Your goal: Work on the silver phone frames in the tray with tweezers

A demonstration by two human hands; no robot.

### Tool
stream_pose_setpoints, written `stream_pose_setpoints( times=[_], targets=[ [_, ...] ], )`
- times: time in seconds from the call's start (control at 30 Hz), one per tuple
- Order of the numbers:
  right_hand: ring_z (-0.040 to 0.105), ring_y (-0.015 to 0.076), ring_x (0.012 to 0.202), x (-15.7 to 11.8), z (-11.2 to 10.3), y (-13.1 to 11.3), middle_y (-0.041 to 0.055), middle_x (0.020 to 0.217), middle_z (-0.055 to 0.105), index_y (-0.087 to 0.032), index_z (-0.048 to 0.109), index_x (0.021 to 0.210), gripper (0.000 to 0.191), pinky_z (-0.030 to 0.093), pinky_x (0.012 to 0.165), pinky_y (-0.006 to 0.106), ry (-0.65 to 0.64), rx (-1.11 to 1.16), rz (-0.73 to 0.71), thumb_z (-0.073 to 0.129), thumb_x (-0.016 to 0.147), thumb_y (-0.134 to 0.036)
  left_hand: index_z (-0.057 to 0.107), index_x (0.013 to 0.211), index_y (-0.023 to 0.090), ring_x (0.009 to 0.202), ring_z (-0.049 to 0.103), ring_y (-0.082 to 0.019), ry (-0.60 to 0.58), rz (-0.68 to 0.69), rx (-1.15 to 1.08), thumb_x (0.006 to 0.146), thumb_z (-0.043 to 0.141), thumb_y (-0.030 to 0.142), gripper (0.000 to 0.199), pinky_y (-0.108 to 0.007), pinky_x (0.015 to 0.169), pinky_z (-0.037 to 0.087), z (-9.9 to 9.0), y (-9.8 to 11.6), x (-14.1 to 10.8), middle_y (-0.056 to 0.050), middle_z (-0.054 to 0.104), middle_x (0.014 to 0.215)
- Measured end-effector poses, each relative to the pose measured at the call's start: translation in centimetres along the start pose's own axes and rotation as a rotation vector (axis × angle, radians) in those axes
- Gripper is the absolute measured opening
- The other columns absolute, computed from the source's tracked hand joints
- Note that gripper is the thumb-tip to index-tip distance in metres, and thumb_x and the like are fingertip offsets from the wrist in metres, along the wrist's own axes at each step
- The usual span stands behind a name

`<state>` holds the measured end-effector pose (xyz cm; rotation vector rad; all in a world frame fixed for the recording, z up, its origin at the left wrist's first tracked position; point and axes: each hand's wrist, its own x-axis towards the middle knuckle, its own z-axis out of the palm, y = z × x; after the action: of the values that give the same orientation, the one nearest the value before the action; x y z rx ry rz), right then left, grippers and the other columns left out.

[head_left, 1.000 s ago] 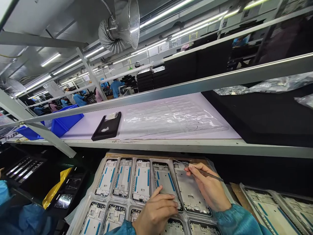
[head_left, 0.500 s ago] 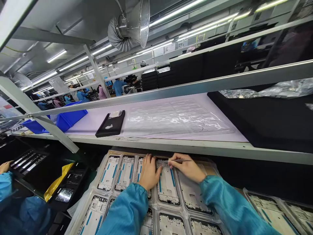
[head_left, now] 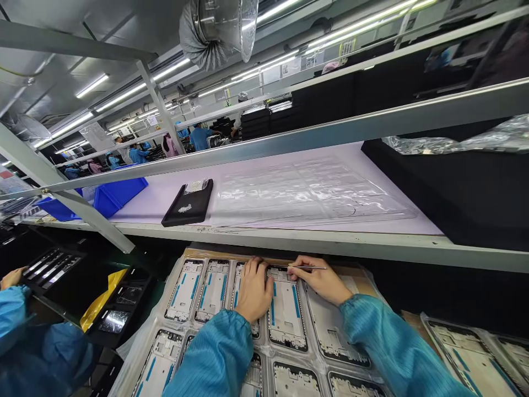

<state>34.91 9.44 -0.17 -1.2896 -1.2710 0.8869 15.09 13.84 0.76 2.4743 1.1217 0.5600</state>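
Note:
My right hand [head_left: 320, 281] is shut on a pair of slim metal tweezers [head_left: 308, 267], whose tips lie along the top edge of a metal phone mid-frame [head_left: 286, 315] with blue strips. My left hand [head_left: 253, 289] rests its fingers on that frame's upper left corner and on the neighbouring frame [head_left: 238, 292], holding nothing. These frames sit in pockets of a clear plastic tray [head_left: 173, 286], with several more in rows around them. My sleeves hide the lower frames in part.
A white shelf [head_left: 289, 240] runs just beyond the tray, holding a stack of clear trays [head_left: 309, 193], a black pad [head_left: 187, 204] and a blue bin [head_left: 119, 198]. A co-worker's hand [head_left: 12, 278] in a blue sleeve is at far left, beside a black tray [head_left: 52, 270].
Both my hands have moved left and up, from the right-hand frame in the row to the one left of it. The tweezers now lie level along that frame's top edge.

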Motion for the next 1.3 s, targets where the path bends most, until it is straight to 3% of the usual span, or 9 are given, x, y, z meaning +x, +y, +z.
stream_pose_setpoints(
  times=[0.3, 0.87, 1.1, 1.3],
  targets=[
    [0.065, 0.0220, 0.065, 0.3, 0.2, 0.7, 0.0035, 0.064, 0.067, -0.020, 0.065, 0.070, 0.041, 0.049, 0.069, 0.034, 0.001, -0.010, -0.001, 0.068, 0.076, -0.061, 0.056, 0.124, 0.021, 0.136, 0.039, -0.033, 0.017, 0.045, 0.085, 0.095, 0.048, 0.021, 0.030, -0.055, 0.113, 0.035, -0.1, 0.0, -0.3, -0.014, 0.048, 0.140],
    [0.065, 0.0208, 0.062, 0.4, 0.9, 0.6, 0.0021, 0.062, 0.065, -0.020, 0.064, 0.069, 0.036, 0.050, 0.065, 0.032, -0.002, 0.008, -0.027, 0.067, 0.075, -0.056, 0.062, 0.129, 0.021, 0.139, 0.039, -0.033, 0.028, 0.048, 0.204, 0.097, 0.048, 0.021, 0.034, -0.054, 0.116, 0.033, 0.3, -0.2, -0.6, -0.015, 0.047, 0.145],
    [0.065, 0.0223, 0.060, 0.2, 0.5, 0.4, 0.0037, 0.061, 0.067, -0.021, 0.063, 0.065, 0.041, 0.052, 0.064, 0.034, 0.078, 0.018, 0.010, 0.071, 0.070, -0.061, 0.057, 0.138, 0.023, 0.139, 0.040, -0.035, -0.039, 0.044, 0.391, 0.099, 0.045, 0.026, 0.041, -0.057, 0.114, 0.034, 0.0, 0.6, -0.4, -0.017, 0.048, 0.146],
    [0.069, 0.0260, 0.064, -0.3, -1.2, 0.4, 0.0074, 0.065, 0.070, -0.020, 0.068, 0.073, 0.045, 0.057, 0.067, 0.037, 0.202, 0.008, 0.061, 0.071, 0.067, -0.064, 0.054, 0.140, 0.014, 0.138, 0.042, -0.041, -0.099, 0.113, 0.554, 0.099, 0.046, 0.035, 0.047, -0.063, 0.109, 0.034, 0.2, 1.5, -0.1, -0.026, 0.048, 0.145]
  ],
)
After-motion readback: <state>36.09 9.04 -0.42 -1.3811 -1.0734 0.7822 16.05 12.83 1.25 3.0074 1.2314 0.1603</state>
